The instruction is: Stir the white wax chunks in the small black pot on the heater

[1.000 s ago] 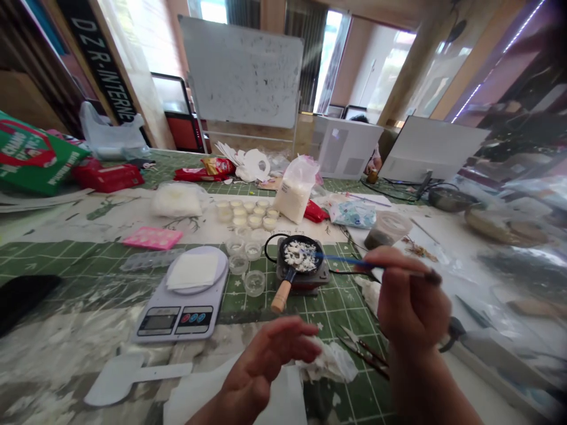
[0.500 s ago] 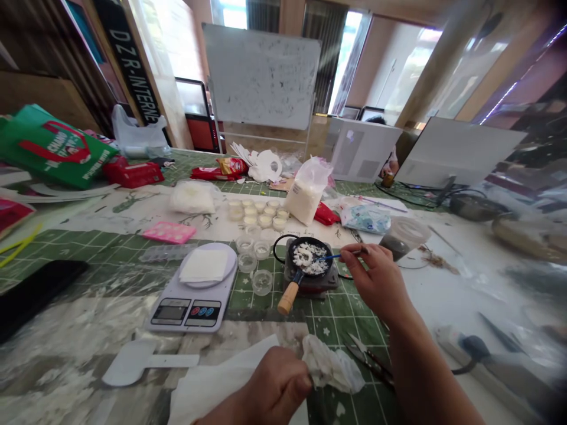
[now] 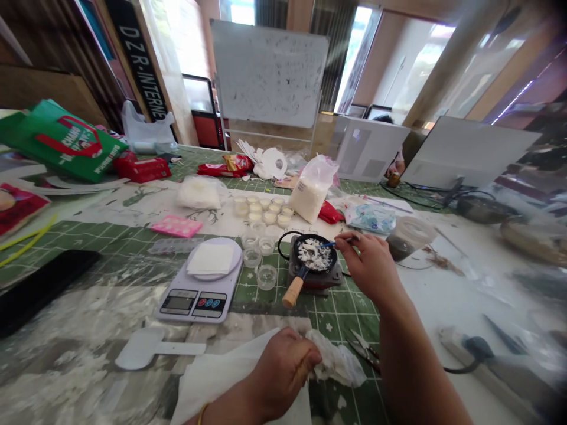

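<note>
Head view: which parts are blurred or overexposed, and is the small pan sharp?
Head view: the small pan with white flakes is fairly sharp, as is the right hand; the right edge smears into blur, the windows behind are blown out, and straight lines bend outward.

You have two hands in view, your left hand point(image 3: 283, 369) and your right hand point(image 3: 370, 265); one small black pan point(image 3: 315, 255) with a wooden handle on one small burner point(image 3: 315, 280); one blue-handled stirrer point(image 3: 330, 244); one digital kitchen scale point(image 3: 201, 286); one crumpled tissue point(image 3: 334, 363); three empty clear cups point(image 3: 259, 254) beside the pan; about eight filled white cups point(image 3: 264, 209) behind them, hard to count exactly; one bag of white granules point(image 3: 312, 189); one pink mould point(image 3: 176, 226); one whiteboard point(image 3: 270, 74).
</note>
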Tool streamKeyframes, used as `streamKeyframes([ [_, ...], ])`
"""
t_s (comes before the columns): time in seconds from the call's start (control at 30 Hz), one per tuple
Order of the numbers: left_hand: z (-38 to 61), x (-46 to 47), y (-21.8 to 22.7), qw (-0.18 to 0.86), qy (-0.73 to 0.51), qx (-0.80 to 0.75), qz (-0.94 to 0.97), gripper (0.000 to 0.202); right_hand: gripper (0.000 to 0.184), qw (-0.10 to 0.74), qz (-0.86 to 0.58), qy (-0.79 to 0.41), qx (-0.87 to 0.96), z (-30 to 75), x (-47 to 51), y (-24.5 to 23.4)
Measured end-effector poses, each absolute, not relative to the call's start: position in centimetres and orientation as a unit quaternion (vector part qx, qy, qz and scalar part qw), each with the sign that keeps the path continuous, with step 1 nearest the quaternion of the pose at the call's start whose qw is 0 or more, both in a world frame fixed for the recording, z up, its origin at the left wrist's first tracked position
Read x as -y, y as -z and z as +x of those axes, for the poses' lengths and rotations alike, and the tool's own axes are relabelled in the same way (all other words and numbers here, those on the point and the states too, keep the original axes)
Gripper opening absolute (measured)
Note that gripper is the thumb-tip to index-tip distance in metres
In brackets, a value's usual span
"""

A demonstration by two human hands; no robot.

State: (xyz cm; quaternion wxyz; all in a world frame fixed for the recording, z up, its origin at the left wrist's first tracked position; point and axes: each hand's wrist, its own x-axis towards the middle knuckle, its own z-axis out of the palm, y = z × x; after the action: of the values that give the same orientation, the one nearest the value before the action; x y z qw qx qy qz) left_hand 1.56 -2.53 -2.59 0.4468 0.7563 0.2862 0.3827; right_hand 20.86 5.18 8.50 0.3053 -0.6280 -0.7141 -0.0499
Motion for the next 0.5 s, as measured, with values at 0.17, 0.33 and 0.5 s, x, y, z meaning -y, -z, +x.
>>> streamKeyframes([
  [0.17, 1.9, 2.2, 2.8, 0.605, -0.448, -0.351, 0.558, 0.048, 0.021, 0.324, -0.613, 0.031, 0.720, 20.9, -4.6, -8.6],
  [0.33, 2.1, 1.7, 1.7, 0.712, -0.495, -0.303, 0.395, 0.043, 0.021, 0.340, -0.591, -0.010, 0.732, 21.1, -5.3, -8.3],
  [0.5, 1.7, 1.6, 0.6, 0.766, -0.527, -0.166, 0.330, 0.045, 0.022, 0.334, -0.619, -0.019, 0.711, 22.3, -5.5, -8.4],
])
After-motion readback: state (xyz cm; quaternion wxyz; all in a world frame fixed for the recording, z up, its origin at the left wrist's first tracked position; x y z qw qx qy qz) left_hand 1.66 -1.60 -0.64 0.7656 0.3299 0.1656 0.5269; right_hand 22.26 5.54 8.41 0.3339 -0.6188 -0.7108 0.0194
